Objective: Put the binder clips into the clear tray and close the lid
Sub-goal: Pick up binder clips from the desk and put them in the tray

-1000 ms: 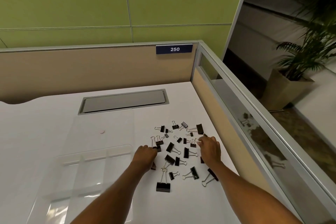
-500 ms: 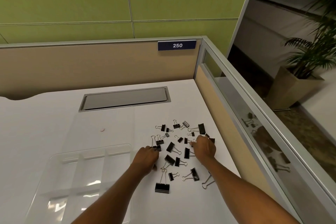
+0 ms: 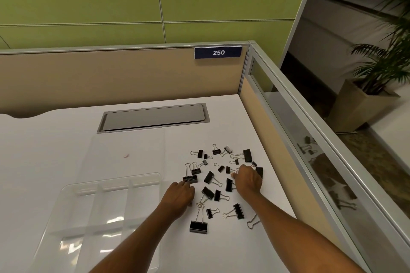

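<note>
Toward the bench's (image 3: 55, 144) right edge: binder clips (image 3: 221, 184), loose scatter. Clear tray (image 3: 111, 206), lid open, none inside, at my left. Left grip (image 3: 178, 198) nearer it, fingers curled among clips; right grip (image 3: 247, 180) likewise; hold on either: cannot tell

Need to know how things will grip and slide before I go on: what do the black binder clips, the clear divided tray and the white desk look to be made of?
Black binder clips: probably painted metal bodies, with thin, shiny wire handles.
Clear divided tray: likely glossy transparent plastic; the desk shows through, with bright glare.
White desk: smooth matte top, perhaps laminate; unsure.
</note>
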Available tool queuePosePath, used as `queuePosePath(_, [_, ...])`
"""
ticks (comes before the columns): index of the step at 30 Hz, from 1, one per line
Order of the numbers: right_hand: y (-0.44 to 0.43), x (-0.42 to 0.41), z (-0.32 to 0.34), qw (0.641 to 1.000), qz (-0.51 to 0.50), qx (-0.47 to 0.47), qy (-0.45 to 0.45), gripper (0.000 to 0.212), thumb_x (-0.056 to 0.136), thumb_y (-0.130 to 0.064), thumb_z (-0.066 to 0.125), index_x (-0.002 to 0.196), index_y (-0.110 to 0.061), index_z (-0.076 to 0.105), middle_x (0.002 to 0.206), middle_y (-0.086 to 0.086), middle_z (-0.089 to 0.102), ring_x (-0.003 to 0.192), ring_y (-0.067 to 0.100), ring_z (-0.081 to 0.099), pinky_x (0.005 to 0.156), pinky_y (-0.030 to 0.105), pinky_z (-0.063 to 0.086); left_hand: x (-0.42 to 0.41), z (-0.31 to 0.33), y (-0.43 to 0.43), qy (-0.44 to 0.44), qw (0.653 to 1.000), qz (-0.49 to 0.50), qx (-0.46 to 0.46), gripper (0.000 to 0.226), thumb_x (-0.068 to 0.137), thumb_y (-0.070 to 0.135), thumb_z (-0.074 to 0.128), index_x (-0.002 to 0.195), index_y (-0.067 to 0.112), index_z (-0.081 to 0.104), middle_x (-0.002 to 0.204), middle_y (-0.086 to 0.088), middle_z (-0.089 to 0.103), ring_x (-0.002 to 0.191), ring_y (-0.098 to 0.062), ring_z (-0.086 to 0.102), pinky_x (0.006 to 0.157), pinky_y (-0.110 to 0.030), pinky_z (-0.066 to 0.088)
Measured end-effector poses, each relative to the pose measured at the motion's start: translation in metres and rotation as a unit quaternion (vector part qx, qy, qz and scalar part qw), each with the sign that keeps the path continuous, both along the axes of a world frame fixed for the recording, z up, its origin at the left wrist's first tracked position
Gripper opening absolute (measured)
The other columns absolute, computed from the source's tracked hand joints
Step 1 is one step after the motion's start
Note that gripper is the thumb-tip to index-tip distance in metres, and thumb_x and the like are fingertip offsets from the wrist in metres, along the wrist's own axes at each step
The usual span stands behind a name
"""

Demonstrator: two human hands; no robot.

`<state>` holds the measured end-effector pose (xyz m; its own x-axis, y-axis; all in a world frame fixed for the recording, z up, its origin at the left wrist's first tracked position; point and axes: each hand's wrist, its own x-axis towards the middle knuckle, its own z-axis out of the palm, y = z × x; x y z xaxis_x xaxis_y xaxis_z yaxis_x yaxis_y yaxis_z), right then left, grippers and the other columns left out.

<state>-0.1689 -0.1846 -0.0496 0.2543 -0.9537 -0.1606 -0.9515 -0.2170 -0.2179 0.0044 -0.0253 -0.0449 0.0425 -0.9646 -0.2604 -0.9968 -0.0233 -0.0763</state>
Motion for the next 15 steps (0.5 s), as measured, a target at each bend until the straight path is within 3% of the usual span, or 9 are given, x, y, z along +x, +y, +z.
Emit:
queuePosePath(3, [0.0,0.0,-0.002,1.0,0.0,0.002,-0.016,0.024,0.087,-0.035,0.065,0.087,-0.011,0.062,0.091,0.007,0.067,0.084,0.022,0.064,0.06,0.026,0.043,0.002,-0.005,0.0,-0.006,1.0,0.0,0.006,0.023,0.061,0.025,0.083,0.07,0.018,0.062,0.071,-0.003,0.064,0.064,-0.021,0.061,0.055,-0.028,0.041])
queuePosePath(6, [0.001,-0.001,-0.005,0.999,-0.017,0.008,-0.049,0.02,0.087,-0.028,0.065,0.086,-0.009,0.061,0.092,0.009,0.066,0.085,0.023,0.064,0.059,0.026,0.041,0.0,-0.008,-0.003,0.059,0.997,0.032,-0.024,0.01,0.082,0.018,0.063,0.089,0.011,0.063,0.092,-0.01,0.066,0.085,-0.029,0.061,0.07,-0.032,0.039])
queuePosePath(9, [0.0,-0.002,-0.008,0.996,-0.039,0.02,-0.076,0.02,0.086,-0.019,0.063,0.072,-0.013,0.051,0.092,0.011,0.065,0.08,0.023,0.062,0.057,0.025,0.042,-0.002,-0.007,-0.002,0.142,0.983,0.106,-0.039,0.01,0.086,0.019,0.058,0.092,0.012,0.062,0.099,-0.005,0.068,0.09,-0.025,0.062,0.074,-0.031,0.041])
queuePosePath(11, [0.002,-0.003,-0.008,0.995,-0.045,0.024,-0.089,0.025,0.084,-0.016,0.064,0.067,-0.014,0.046,0.096,0.013,0.063,0.079,0.026,0.061,0.057,0.026,0.042,-0.003,-0.004,-0.003,0.221,0.959,0.171,-0.058,0.003,0.084,0.019,0.061,0.086,0.016,0.062,0.093,0.003,0.068,0.086,-0.018,0.061,0.066,-0.025,0.039])
queuePosePath(13, [0.003,-0.003,-0.009,0.993,-0.056,0.029,-0.104,0.012,0.084,-0.014,0.064,0.078,-0.006,0.057,0.105,0.016,0.058,0.082,0.029,0.061,0.058,0.026,0.039,-0.002,-0.001,-0.007,0.302,0.917,0.245,-0.087,0.017,0.084,0.014,0.062,0.072,0.024,0.055,0.078,0.01,0.063,0.073,-0.007,0.058,0.058,-0.019,0.035])
queuePosePath(15, [0.001,-0.003,-0.012,0.989,-0.067,0.035,-0.126,0.013,0.083,-0.011,0.065,0.089,0.001,0.063,0.112,0.019,0.055,0.084,0.031,0.062,0.06,0.026,0.04,-0.002,0.006,-0.012,0.383,0.864,0.307,-0.114,0.027,0.085,0.009,0.062,0.065,0.024,0.052,0.067,0.013,0.06,0.061,0.002,0.053,0.054,-0.019,0.04])
